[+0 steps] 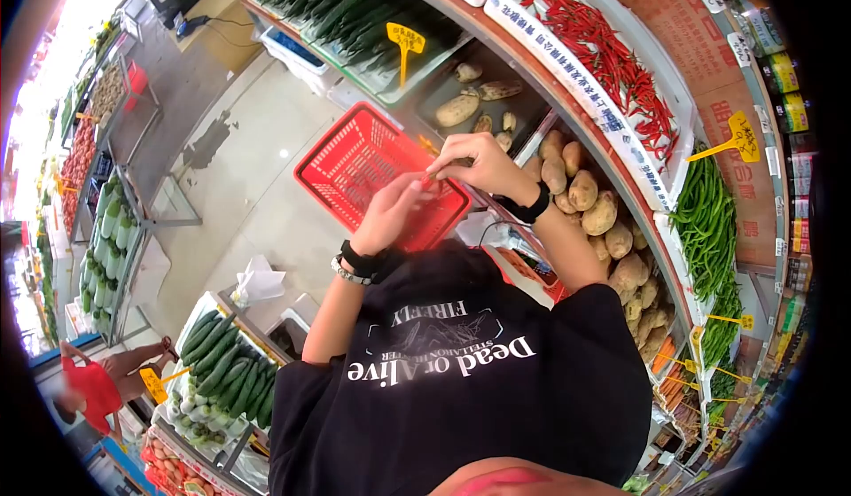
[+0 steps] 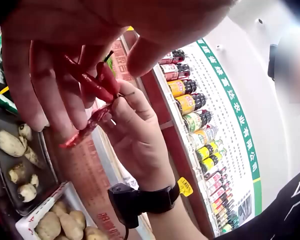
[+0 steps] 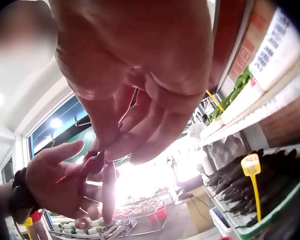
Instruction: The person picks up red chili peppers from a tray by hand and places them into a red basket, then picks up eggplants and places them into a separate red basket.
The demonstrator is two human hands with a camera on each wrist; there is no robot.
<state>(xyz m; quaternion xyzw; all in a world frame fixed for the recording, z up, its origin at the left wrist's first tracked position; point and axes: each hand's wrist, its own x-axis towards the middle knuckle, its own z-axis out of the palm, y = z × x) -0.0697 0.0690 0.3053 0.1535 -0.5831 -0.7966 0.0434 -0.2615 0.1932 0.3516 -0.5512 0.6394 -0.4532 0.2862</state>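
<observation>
In my head view I look down on a black T-shirt and two bare hands meeting above a red basket (image 1: 350, 146). Loosely curled fingers of my left hand (image 1: 386, 212) cradle a few slim red chilies (image 2: 92, 82), with the thumb standing apart in the left wrist view. My right hand (image 1: 486, 164) reaches in from the other side, thumb and fingers pinching at the stem end of the chilies. The held chilies are between my two hands, over the near end of the basket.

To the right of the hands are brown potatoes (image 1: 603, 212) in a heap. Beyond them, a white tray (image 1: 516, 28) carries many loose red peppers, with long green peppers (image 1: 705, 221) beside it. Ahead, dark green cucumbers (image 1: 355, 8) lie near a dark tray (image 1: 425, 97) of pale, knobbly roots (image 1: 456, 110). At lower left, a person in red (image 1: 93, 385) is near another cucumber display (image 1: 226, 367). The left wrist view also shows shelved bottles (image 2: 190, 102).
</observation>
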